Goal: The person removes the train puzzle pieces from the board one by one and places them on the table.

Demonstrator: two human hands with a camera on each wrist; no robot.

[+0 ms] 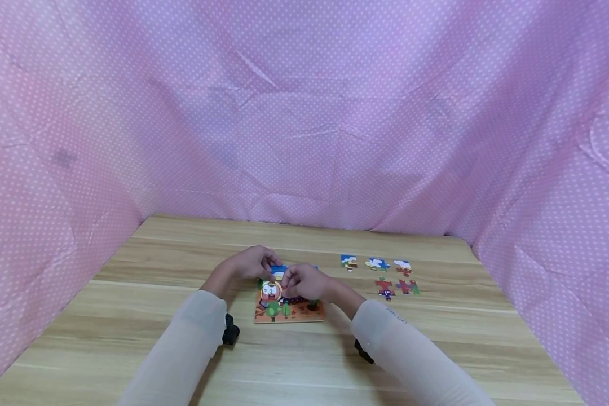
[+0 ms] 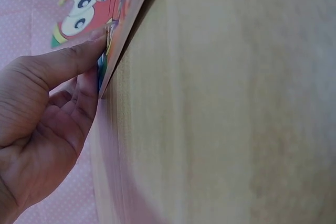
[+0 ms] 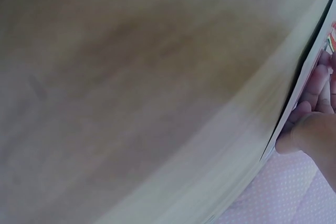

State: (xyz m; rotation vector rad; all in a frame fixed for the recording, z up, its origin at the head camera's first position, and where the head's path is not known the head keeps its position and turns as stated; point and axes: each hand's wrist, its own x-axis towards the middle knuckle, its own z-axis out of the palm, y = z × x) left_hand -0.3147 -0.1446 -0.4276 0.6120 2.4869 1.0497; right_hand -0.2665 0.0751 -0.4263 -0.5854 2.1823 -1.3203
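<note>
On the table lies a jigsaw puzzle board (image 1: 290, 313) with an orange lower part, green trees and a blue top. A red puzzle piece with two cartoon eyes (image 1: 271, 291) is at its left side; in the left wrist view this puzzle piece (image 2: 81, 17) stands tilted above the board. My right hand (image 1: 307, 282) bends over the board, its curled fingertips pinching the piece's edge. At the back left corner, my left hand (image 1: 251, 262) has fingers and thumb around the board's edge, the thumb tip touching near the piece. Fingers hide part of the picture.
Several loose puzzle pieces lie right of the board, among them a blue and white piece (image 1: 378, 264) and a red piece (image 1: 384, 286). The wooden table (image 1: 294, 366) ends at a pink dotted curtain (image 1: 304, 169) behind and at both sides.
</note>
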